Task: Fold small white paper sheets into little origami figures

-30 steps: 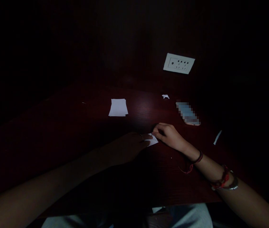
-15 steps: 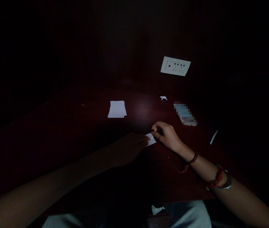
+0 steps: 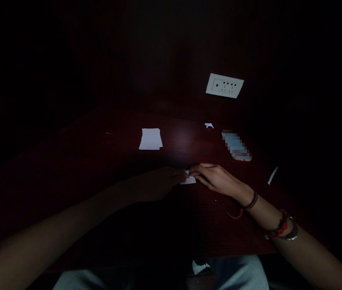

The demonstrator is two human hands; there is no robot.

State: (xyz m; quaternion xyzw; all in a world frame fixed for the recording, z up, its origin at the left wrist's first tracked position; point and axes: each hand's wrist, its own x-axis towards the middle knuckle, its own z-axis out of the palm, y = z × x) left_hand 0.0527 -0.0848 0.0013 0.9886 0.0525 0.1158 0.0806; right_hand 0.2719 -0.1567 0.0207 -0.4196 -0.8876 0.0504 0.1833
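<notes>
Fingers (image 3: pixel 180 177) of the left hand (image 3: pixel 163 184), nearly straight and close together, lie over the left part of the paper (image 3: pixel 189 181); whether they pinch it is too dim to tell. The paper sits to the right of the stack (image 3: pixel 150 139) and nearer the person. White and small, it shows a straight near edge and a sharp right corner, its far side partly covered. Bent over its right edge, the right hand (image 3: pixel 216 178) has its digits nearly together; any grip cannot be made out. Right of the stack come a crumpled scrap (image 3: pixel 209 125), the phone (image 3: pixel 237 148), then, farthest, a strip (image 3: pixel 272 175).
</notes>
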